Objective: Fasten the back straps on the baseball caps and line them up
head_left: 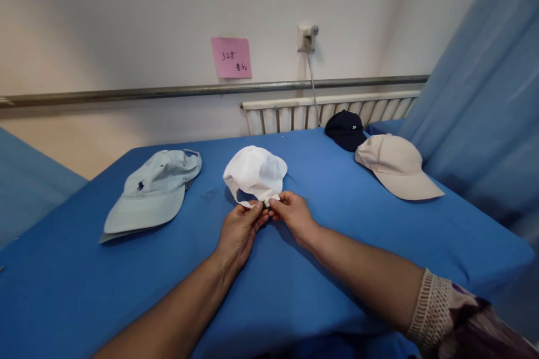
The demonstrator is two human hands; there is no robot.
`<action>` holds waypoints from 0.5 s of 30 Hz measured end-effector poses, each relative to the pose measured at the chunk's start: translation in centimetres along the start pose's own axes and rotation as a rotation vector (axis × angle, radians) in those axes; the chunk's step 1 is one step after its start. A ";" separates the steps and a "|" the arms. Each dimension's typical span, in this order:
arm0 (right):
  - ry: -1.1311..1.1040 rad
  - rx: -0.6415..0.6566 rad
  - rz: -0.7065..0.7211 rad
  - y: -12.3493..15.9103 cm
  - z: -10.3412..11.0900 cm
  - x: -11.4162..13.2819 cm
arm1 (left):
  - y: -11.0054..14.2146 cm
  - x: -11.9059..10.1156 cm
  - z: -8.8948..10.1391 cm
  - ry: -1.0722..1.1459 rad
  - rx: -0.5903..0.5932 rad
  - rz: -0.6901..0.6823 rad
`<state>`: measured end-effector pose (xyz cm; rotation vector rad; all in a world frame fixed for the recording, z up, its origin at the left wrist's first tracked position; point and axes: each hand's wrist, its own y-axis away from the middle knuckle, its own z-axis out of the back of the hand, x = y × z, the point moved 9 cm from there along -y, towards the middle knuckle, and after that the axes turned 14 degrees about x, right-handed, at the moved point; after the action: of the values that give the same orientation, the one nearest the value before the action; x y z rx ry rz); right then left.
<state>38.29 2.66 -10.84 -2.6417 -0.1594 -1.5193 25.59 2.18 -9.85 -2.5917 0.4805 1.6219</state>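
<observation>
Two thumb-and-finger pinches noted: left hand (241, 233) and right hand (295, 214), close together, gripped the back strap (273, 200) of the white cap (255, 168), which was at the middle of the blue-covered counter (337, 303), visor to the right. Pale blue cap (154, 190) lay well apart at left, beige cap (393, 160) well apart at right. Farther back stood a navy cap (344, 130) just beside the beige one, then a radiator (290, 118) and, on the wall (168, 17), a pink note (231, 58).

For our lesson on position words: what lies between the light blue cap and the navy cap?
The white cap lies there in the head view, its strap held by the left hand and right hand.
</observation>
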 end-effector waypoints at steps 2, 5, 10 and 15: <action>0.003 -0.008 0.008 -0.2 0.1 0.0 | -0.1 -0.1 0.0 -0.008 0.006 -0.014; 0.021 -0.011 0.017 -0.4 0.2 -0.1 | -0.2 -0.2 0.0 -0.025 0.013 -0.019; 0.065 -0.011 0.016 -0.4 0.3 0.0 | -0.4 -0.2 0.0 -0.037 0.021 -0.008; 0.082 -0.018 0.024 -0.3 0.3 0.1 | -0.5 -0.1 0.0 -0.027 0.005 -0.020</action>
<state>38.59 3.02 -10.87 -2.5792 -0.1080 -1.6251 25.64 2.68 -9.81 -2.5588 0.4558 1.6449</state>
